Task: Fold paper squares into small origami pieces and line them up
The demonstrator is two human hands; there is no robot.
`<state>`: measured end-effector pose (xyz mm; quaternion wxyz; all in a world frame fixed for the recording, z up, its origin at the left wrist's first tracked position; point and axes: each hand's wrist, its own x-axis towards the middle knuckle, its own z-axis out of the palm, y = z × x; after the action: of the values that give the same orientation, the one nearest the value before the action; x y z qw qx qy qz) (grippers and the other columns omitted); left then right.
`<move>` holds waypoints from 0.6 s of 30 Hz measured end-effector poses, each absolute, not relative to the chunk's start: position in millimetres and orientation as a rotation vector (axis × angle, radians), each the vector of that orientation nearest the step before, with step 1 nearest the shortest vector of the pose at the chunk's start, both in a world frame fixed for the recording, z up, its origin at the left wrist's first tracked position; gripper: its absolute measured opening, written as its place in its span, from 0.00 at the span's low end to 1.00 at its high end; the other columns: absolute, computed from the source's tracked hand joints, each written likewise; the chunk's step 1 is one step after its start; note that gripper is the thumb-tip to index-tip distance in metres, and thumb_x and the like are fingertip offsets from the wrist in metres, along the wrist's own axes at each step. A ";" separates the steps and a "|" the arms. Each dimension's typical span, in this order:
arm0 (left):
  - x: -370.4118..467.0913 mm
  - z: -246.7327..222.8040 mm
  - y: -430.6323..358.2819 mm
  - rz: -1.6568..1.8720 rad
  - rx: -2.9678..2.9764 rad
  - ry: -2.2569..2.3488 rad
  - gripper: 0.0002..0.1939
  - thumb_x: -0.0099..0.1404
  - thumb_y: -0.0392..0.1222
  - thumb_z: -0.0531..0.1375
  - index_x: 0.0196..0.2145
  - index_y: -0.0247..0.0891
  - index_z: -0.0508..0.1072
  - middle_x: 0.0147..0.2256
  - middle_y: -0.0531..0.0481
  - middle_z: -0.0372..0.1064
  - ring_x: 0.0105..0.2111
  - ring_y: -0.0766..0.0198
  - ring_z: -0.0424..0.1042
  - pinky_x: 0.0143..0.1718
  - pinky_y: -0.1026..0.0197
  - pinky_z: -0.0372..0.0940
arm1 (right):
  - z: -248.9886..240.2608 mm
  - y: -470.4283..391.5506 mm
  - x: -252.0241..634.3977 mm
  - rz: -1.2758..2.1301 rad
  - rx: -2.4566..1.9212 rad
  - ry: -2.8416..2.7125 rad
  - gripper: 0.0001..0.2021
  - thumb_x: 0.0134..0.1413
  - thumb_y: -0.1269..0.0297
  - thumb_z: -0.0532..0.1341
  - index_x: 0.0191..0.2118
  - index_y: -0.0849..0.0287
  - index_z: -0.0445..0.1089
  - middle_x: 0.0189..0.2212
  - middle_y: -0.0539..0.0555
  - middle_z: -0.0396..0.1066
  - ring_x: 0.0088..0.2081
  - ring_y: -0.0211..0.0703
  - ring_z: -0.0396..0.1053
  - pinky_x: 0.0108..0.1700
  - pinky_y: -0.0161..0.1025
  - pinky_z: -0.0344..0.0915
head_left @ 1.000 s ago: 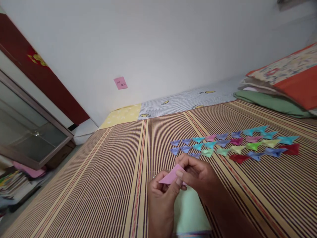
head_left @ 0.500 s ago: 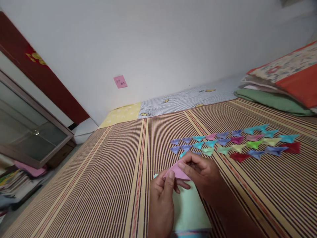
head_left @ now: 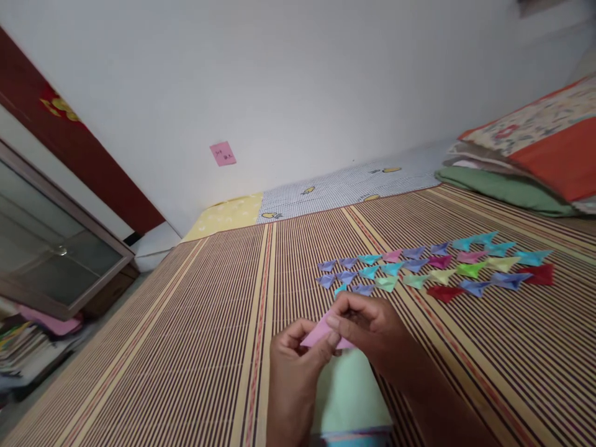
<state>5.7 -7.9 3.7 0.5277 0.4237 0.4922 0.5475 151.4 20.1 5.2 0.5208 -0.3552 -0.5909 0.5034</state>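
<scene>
- Left hand pinches folded pink paper between thumb and curled fingers;
- Right hand grips the same paper, fingers bent, thumbs close together;
- The paper is held near a pale-green-topped stack and rows of colourful folded shapes;
- Glass-fronted cabinet stands left; its contents are indistinct.

"What sort of place is this?"
"A home, likely a bedroom: there's a striped mat with a patterned sheet showing along its far edge."
"Anything else?"
"Piled bedding at the mat's far right, plus a glass-paned cabinet and stacked books left of it."
</scene>
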 end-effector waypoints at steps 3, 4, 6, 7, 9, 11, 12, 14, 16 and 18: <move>5.7 0.8 -9.4 1.255 1.056 1.219 0.12 0.55 0.42 0.72 0.22 0.34 0.77 0.21 0.52 0.71 0.24 0.67 0.65 0.27 0.67 0.60 | 4.3 20.0 150.0 1.237 -0.853 -1.412 0.08 0.59 0.64 0.63 0.29 0.59 0.72 0.21 0.48 0.69 0.25 0.38 0.66 0.30 0.35 0.62; 4.4 -0.1 -9.7 1.259 1.072 1.230 0.12 0.56 0.43 0.72 0.23 0.34 0.77 0.22 0.53 0.71 0.24 0.68 0.65 0.28 0.67 0.60 | 4.5 20.1 150.2 1.256 -0.855 -1.419 0.08 0.59 0.63 0.63 0.29 0.59 0.72 0.21 0.48 0.70 0.25 0.39 0.67 0.31 0.36 0.63; 0.9 -2.2 -9.5 1.311 1.053 1.222 0.13 0.58 0.44 0.71 0.23 0.34 0.76 0.22 0.53 0.70 0.25 0.68 0.65 0.29 0.67 0.60 | 5.5 20.4 151.3 1.270 -0.878 -1.468 0.09 0.58 0.63 0.63 0.29 0.59 0.72 0.22 0.49 0.72 0.26 0.39 0.68 0.30 0.36 0.62; -0.9 -3.3 -9.1 1.344 1.024 1.200 0.13 0.59 0.44 0.71 0.23 0.35 0.76 0.23 0.54 0.70 0.26 0.68 0.65 0.30 0.67 0.61 | 6.2 20.6 152.1 1.258 -0.892 -1.509 0.09 0.58 0.63 0.64 0.28 0.59 0.72 0.23 0.49 0.72 0.26 0.39 0.67 0.30 0.35 0.60; -3.9 -5.2 -7.7 1.386 0.976 1.136 0.13 0.60 0.45 0.70 0.24 0.35 0.75 0.24 0.53 0.70 0.27 0.67 0.66 0.31 0.67 0.62 | 7.6 20.8 153.4 1.213 -0.916 -1.584 0.09 0.57 0.63 0.64 0.26 0.59 0.73 0.24 0.49 0.72 0.27 0.38 0.65 0.30 0.35 0.58; -5.4 -6.4 -6.3 1.400 0.963 1.083 0.13 0.60 0.45 0.70 0.24 0.35 0.75 0.24 0.53 0.70 0.27 0.67 0.67 0.32 0.66 0.62 | 8.7 20.4 153.5 1.197 -0.924 -1.612 0.10 0.56 0.63 0.64 0.26 0.59 0.73 0.23 0.49 0.71 0.27 0.38 0.63 0.30 0.35 0.57; -5.6 -6.6 -5.8 1.408 0.961 1.068 0.13 0.60 0.44 0.71 0.24 0.35 0.76 0.24 0.53 0.70 0.27 0.67 0.67 0.32 0.66 0.63 | 9.0 19.9 153.0 1.198 -0.928 -1.607 0.10 0.56 0.63 0.64 0.25 0.59 0.72 0.23 0.48 0.70 0.27 0.38 0.63 0.30 0.35 0.56; -5.0 -6.4 -5.3 1.429 0.950 1.047 0.12 0.59 0.44 0.71 0.25 0.35 0.76 0.23 0.53 0.70 0.26 0.67 0.67 0.32 0.66 0.63 | 9.2 18.5 151.1 1.199 -0.940 -1.599 0.10 0.56 0.64 0.64 0.25 0.59 0.72 0.22 0.47 0.68 0.27 0.37 0.61 0.30 0.35 0.56; -4.0 -6.2 -5.3 1.448 0.937 1.030 0.12 0.59 0.44 0.71 0.25 0.34 0.76 0.23 0.53 0.70 0.26 0.67 0.67 0.32 0.66 0.63 | 8.7 17.3 149.1 1.174 -0.958 -1.616 0.11 0.57 0.64 0.63 0.24 0.59 0.71 0.22 0.46 0.66 0.27 0.37 0.60 0.30 0.35 0.55; -3.5 -6.5 -5.0 1.467 0.917 1.028 0.12 0.59 0.44 0.71 0.25 0.34 0.77 0.23 0.53 0.71 0.26 0.67 0.68 0.32 0.66 0.64 | 7.9 17.3 148.9 1.120 -0.979 -1.637 0.13 0.59 0.63 0.61 0.24 0.59 0.69 0.21 0.46 0.63 0.26 0.37 0.59 0.29 0.36 0.54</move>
<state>-3.5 -5.0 -6.5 0.5349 0.3851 0.4315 0.6159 148.9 17.3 7.9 0.4482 -0.3957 -0.6616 0.4525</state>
